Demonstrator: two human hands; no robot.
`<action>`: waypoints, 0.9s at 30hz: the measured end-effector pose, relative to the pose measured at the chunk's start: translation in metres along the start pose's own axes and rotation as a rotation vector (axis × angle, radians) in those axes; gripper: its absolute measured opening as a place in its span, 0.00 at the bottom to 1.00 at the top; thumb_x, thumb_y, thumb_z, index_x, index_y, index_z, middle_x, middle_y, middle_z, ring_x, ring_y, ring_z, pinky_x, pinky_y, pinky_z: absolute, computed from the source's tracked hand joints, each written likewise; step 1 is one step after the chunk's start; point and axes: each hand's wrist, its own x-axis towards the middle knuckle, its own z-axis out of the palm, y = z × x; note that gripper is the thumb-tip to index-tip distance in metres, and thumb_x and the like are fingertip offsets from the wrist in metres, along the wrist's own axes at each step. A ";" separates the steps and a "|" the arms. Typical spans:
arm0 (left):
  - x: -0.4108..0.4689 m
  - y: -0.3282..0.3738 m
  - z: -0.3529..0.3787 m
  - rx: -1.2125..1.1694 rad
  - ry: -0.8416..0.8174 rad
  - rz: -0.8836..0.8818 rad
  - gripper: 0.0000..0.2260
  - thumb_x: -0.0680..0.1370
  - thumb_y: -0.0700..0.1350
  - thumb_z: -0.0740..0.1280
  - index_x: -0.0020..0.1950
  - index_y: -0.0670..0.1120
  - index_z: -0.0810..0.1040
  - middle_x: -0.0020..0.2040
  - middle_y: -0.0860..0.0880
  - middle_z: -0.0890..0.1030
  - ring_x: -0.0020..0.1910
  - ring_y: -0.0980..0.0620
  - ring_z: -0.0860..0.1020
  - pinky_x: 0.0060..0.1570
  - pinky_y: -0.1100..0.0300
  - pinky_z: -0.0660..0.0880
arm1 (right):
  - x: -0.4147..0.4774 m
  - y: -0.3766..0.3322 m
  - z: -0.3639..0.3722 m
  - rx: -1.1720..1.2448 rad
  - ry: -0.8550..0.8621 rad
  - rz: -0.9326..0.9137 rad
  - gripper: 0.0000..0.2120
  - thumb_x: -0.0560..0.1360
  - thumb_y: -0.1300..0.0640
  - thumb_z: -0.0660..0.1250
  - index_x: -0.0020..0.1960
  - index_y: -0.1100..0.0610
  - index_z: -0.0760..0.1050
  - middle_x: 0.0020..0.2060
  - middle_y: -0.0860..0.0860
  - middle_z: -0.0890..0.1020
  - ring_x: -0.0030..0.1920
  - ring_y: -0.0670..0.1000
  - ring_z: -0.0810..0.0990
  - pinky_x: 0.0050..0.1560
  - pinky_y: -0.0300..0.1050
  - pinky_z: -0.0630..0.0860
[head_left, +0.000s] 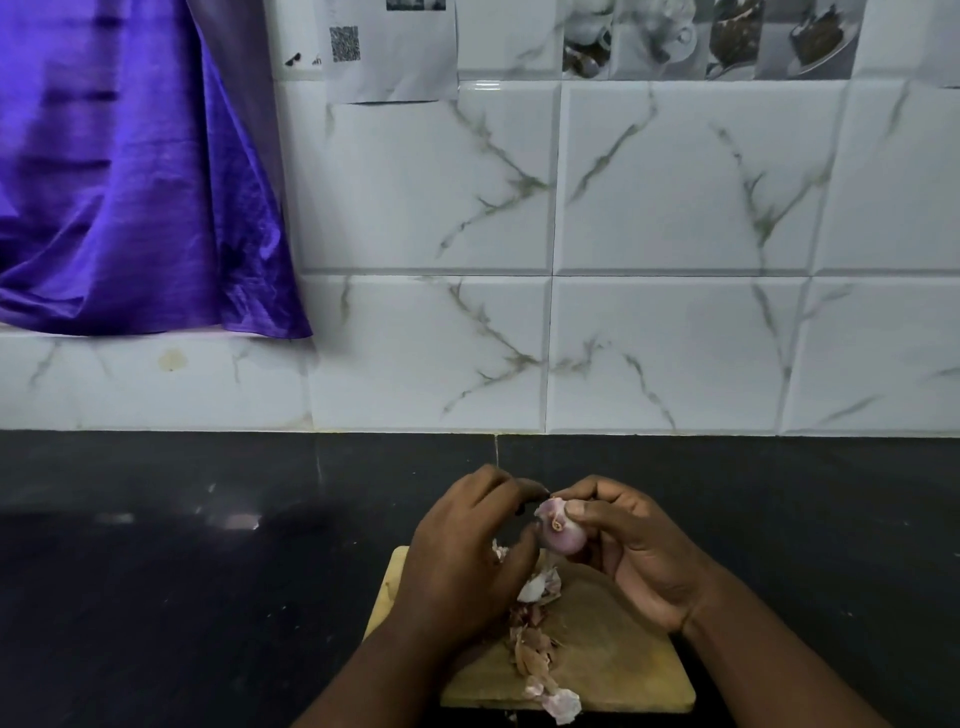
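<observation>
The right hand (639, 556) holds the onion (562, 535) above the board (618, 654) on the tabletop (182, 597), fingers (589, 491) curled round it, while the left hand (467, 545) pinches its skin with curled fingers, over peels (535, 647) on the board.

Small pinkish-purple onion (561, 532), partly peeled, root end toward camera, above board.
</observation>
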 end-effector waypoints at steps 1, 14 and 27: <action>0.000 -0.002 0.001 0.028 0.014 0.033 0.10 0.79 0.50 0.69 0.59 0.53 0.83 0.51 0.58 0.79 0.48 0.61 0.77 0.44 0.65 0.75 | 0.000 0.000 0.000 0.003 0.002 0.005 0.12 0.69 0.60 0.75 0.51 0.63 0.82 0.49 0.63 0.85 0.45 0.56 0.84 0.46 0.49 0.81; -0.001 -0.002 0.003 0.121 0.058 0.137 0.06 0.79 0.49 0.71 0.51 0.51 0.85 0.47 0.54 0.80 0.43 0.55 0.78 0.37 0.58 0.75 | 0.004 0.005 -0.006 -0.112 0.003 0.004 0.16 0.64 0.56 0.79 0.48 0.63 0.84 0.49 0.64 0.85 0.46 0.58 0.84 0.46 0.50 0.81; 0.001 -0.010 0.008 0.077 -0.008 -0.247 0.02 0.79 0.46 0.70 0.49 0.51 0.77 0.49 0.57 0.74 0.41 0.56 0.73 0.36 0.59 0.70 | 0.000 0.006 -0.002 -0.148 -0.172 -0.037 0.33 0.59 0.60 0.79 0.64 0.59 0.79 0.57 0.64 0.79 0.52 0.61 0.81 0.48 0.53 0.80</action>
